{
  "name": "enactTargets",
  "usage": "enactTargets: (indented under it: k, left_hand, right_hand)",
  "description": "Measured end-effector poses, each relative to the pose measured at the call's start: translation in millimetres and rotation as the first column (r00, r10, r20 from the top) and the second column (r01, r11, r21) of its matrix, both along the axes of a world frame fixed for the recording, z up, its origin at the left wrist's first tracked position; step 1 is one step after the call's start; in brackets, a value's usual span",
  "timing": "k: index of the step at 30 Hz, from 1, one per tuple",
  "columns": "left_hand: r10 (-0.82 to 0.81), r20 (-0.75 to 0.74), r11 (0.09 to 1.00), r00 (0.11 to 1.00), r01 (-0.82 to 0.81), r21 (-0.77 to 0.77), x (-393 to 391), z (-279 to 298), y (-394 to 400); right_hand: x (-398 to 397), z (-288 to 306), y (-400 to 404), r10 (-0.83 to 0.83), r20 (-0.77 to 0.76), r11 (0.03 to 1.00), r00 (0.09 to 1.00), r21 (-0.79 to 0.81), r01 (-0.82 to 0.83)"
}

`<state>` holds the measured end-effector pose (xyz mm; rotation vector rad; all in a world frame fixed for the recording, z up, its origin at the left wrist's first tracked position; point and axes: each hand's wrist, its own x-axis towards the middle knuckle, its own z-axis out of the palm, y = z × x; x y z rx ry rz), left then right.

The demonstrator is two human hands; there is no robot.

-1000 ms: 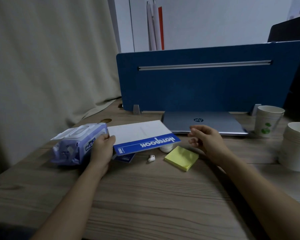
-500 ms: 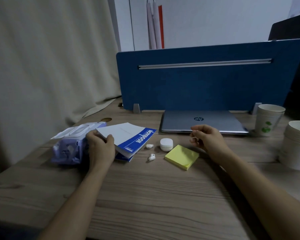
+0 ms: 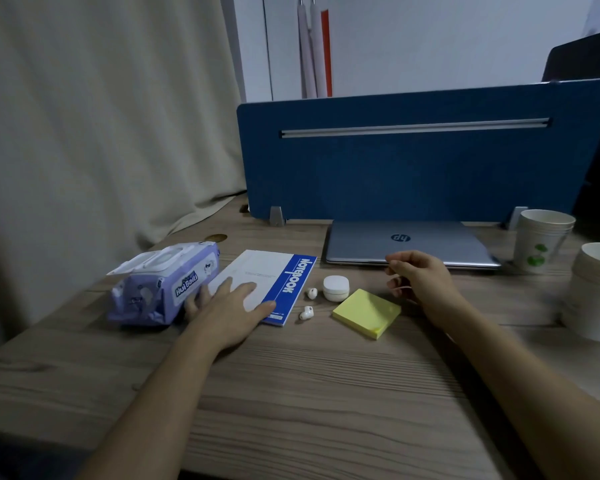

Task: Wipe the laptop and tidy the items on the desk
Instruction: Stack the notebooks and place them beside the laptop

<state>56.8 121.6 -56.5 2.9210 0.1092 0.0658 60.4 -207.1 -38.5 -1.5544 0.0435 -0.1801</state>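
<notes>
White notebook (image 3: 267, 282) is lying flat under spread left hand (image 3: 227, 306), right hand (image 3: 420, 277) loosely curled empty by closed laptop (image 3: 409, 242); sliding it risks knocking earbuds (image 3: 311, 293) off counter (image 3: 291, 393).

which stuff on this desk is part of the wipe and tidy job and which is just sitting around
Part of the job:
laptop, closed
wet wipes pack
notebook, under the left hand
two earbuds and their case
sticky notes
paper cups

Just there:
blue divider
curtain
desk
</notes>
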Motion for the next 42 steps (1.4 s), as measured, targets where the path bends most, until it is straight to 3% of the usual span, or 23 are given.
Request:
enactTargets:
  k: [7,14,27,30,32,34,37,42]
  left_hand:
    - [0.016,-0.110,1.000,0.994,-0.015,0.017,-7,5,1]
    - [-0.061,-0.223,0.997,0.973,0.072,0.039,-5,9,12]
    - [-0.075,-0.134,0.994,0.988,0.085,0.072,35,7,-28]
    - [-0.067,-0.096,0.994,0.993,0.075,0.078,53,4,-36]
    - [-0.077,-0.081,0.995,0.994,0.082,0.061,63,4,-35]
    - [-0.117,-0.047,0.992,0.992,0.119,0.036,70,4,-30]
    - [-0.149,0.050,0.988,0.988,0.151,-0.040,76,1,-22]
    - [-0.131,0.122,0.988,0.984,0.140,-0.067,85,-6,-24]
  right_hand:
    - [-1,0,-1,-0.023,-0.010,0.999,1.000,-0.026,0.023]
    - [1,-2,-2,-0.036,-0.015,0.998,0.999,-0.047,0.035]
    - [7,-8,-6,-0.076,-0.005,0.993,0.997,-0.094,0.075]
    - [9,-12,-11,-0.106,0.034,0.978,0.994,-0.175,0.110]
    - [12,-16,-15,-0.147,0.137,0.920,0.980,-0.346,0.186]
    - [17,-20,-19,-0.190,0.291,0.789,0.938,-0.523,0.322]
    - [29,-21,-24,-0.184,0.468,0.574,0.864,-0.663,0.481]
    - [51,-26,-22,0.020,0.412,0.189,0.911,-0.896,0.401]
